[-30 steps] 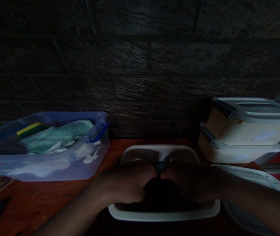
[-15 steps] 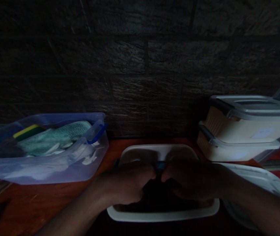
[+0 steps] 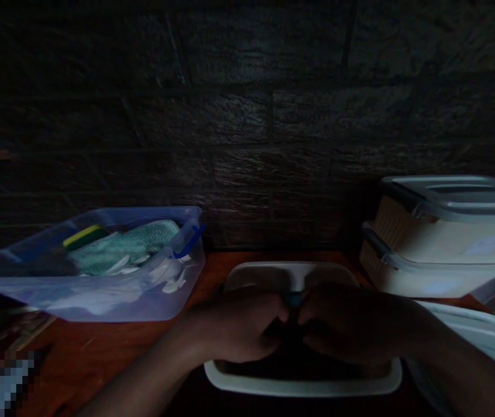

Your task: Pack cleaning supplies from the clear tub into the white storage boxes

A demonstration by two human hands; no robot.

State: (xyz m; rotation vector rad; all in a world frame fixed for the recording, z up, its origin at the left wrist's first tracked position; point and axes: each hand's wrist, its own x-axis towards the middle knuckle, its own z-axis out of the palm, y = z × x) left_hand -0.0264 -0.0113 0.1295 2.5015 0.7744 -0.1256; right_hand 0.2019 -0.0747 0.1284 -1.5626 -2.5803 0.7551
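Note:
A white-rimmed plastic container (image 3: 304,388) stands in front of me, its inside mostly in deep shadow. My left hand (image 3: 247,324) reaches over it from the left, fingers curled. From the right, my right hand (image 3: 347,318) comes close to it, also with curled fingers. Between the two hands shows a small blue thing (image 3: 292,299), too dark to name. Both hands seem closed around something, but what they hold is hidden in the shadow.
On the left, a clear bluish bin (image 3: 143,301) holds a green mesh cloth (image 3: 130,246) and a yellow-green sponge (image 3: 86,236). Stacked cream boxes (image 3: 460,237) with grey lids stand right. A white lid (image 3: 473,330) lies beside the container on the wooden table (image 3: 112,347). A dark brick wall (image 3: 247,127) rises behind.
The view has shifted slightly, so everything appears a little further right and lower. My hands stay close together over the container; their fingers look nearly the same.

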